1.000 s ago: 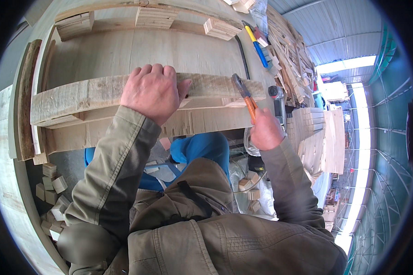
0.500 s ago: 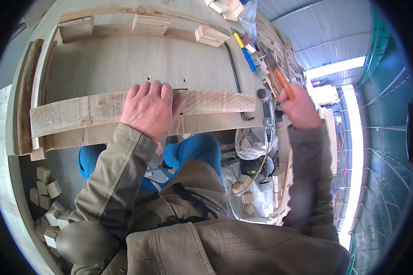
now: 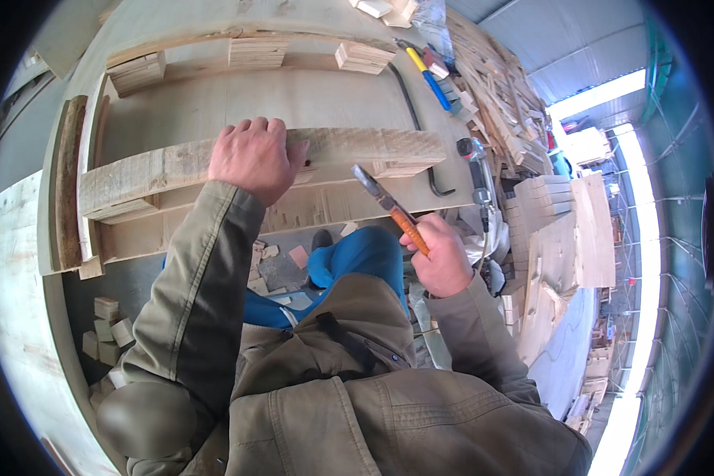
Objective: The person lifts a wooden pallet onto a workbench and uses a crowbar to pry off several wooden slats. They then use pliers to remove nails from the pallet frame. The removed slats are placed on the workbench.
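A long pale wooden board lies left to right across the workbench. My left hand is closed over it near its middle, fingers wrapped over the far edge. Under the board show wooden blocks, one stack towards the left end and one towards the right. My right hand is closed round the orange handle of a hammer. The metal head points up and left, just on the near side of the board and apparently apart from it.
A similar blocked rail lies at the far side. On the right are a hooked metal bar, a yellow-and-blue tool, an air tool with a hose and heaps of offcuts. Loose blocks lie at lower left.
My right hand has brought the hammer leftward, from beside the offcuts to the board's near side. The board now sits slightly farther away, and the blocks under it have come into view.
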`<state>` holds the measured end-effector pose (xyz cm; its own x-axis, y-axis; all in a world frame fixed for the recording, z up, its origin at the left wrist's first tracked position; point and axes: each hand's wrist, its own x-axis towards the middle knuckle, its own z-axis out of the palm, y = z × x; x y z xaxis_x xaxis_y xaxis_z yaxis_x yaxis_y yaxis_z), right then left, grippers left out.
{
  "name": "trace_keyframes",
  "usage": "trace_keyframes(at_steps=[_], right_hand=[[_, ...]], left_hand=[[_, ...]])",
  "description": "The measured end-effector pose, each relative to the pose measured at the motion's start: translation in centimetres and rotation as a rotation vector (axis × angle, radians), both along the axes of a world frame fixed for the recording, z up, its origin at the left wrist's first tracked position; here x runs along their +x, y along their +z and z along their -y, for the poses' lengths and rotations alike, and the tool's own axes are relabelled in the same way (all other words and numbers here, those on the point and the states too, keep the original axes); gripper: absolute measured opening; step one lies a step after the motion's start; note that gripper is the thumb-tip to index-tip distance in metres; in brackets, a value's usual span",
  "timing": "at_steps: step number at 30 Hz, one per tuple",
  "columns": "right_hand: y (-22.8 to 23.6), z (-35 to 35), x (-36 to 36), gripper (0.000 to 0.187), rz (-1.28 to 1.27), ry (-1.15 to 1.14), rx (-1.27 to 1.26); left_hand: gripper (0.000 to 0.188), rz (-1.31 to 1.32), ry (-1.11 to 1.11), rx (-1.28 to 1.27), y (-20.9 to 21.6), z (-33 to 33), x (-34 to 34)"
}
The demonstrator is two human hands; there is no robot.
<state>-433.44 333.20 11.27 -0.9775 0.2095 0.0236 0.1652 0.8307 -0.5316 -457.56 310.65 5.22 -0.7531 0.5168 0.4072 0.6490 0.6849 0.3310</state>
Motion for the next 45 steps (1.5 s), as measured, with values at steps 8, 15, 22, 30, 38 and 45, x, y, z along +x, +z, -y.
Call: trace_keyframes(at_steps=[8, 15, 22, 30, 38, 45], right_hand=[[-7.4, 0.9, 0.3, 0.026, -0.118, 0.202, 0.28], [-12.0, 0.7, 0.4, 0.027, -0.07, 0.176, 0.438], [-14.3, 0.7, 0.6, 0.033, -0.035, 0.086, 0.446], [-14.5, 1.1, 0.4, 0.035, -0.025, 0.072, 0.485], [-15.8, 1.9, -0.3, 0.019, 0.02, -0.028, 0.418], [-15.6, 1.6, -0.8, 0.014, 0.032, -0.012, 0.449]], left_hand=[[0.043, 0.031, 0.02, -0.067, 0.1, -0.3, 0.1], [0.041, -0.035, 0.039, -0.037, -0.3, -0.7, 0.1], [0.039, -0.058, 0.034, -0.062, -0.5, -0.7, -0.1], [0.039, -0.053, 0.045, -0.087, -0.4, -0.7, -0.1], [0.038, -0.046, 0.04, -0.05, -0.5, -0.6, 0.0], [0.039, -0.056, 0.041, -0.056, -0.5, -0.6, 0.0]])
